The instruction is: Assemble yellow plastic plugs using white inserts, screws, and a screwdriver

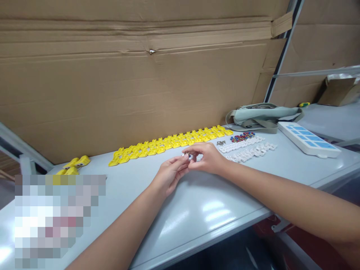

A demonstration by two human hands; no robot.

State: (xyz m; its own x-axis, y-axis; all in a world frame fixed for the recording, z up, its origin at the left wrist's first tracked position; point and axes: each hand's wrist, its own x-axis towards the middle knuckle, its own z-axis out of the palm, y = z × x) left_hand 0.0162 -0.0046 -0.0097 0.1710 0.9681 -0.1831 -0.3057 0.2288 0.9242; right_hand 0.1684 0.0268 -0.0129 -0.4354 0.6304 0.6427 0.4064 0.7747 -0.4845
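Note:
Above the middle of the table, my left hand [174, 171] pinches a small white plastic part [190, 156] between thumb and fingertips. My right hand [208, 157] meets it from the right, its thumb and index finger closed at the same part. A tiny brass-coloured bit shows at the fingertips, too small to name. Behind my hands, rows of yellow plastic pieces [152, 147] lie along the cardboard wall. Just right of my right hand are a small pile of screws [221, 143], a cluster of red and blue small parts [242, 137] and rows of white plastic parts [247, 152].
A white case with blue compartments [309, 139] lies at the right, with a grey-green bag [264, 114] behind it. Several yellow pieces [75, 163] sit at the far left, near a blurred-out patch. A cardboard wall [135, 90] closes off the table's back.

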